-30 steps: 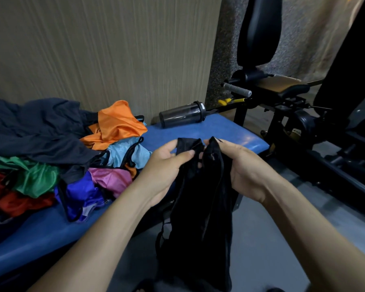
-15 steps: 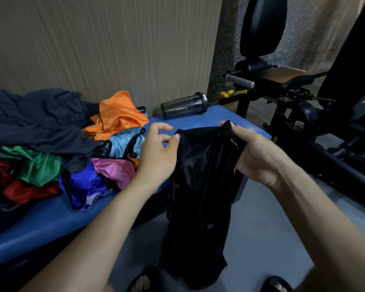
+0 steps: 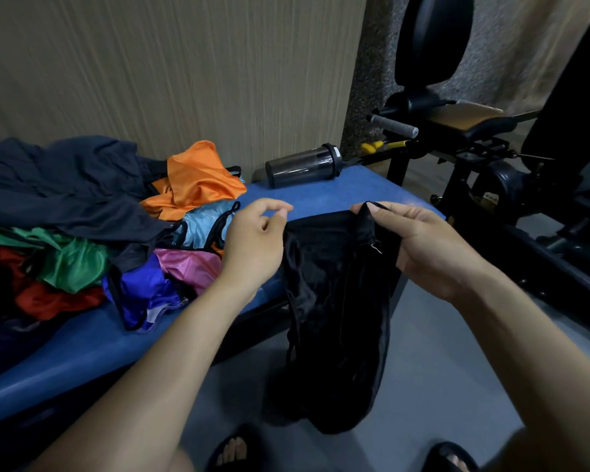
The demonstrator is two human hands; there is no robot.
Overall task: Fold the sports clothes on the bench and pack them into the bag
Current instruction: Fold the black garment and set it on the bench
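Right hand point(image 3: 433, 247): pinches black bag point(image 3: 338, 301) top edge | Left hand point(image 3: 256, 240): loosely curled, holding nothing, beside bag | Bag: hangs off bench point(image 3: 321, 195)

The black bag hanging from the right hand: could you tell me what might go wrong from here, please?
1. Only the right hand pinches the black bag at its top edge; the left hand appears to hold nothing, so the mouth may sag closed and the grip could slip.
2. The clothes pile lies unfolded on the blue bench, the purple piece close to the front edge; pulling one garment could drag others onto the floor.
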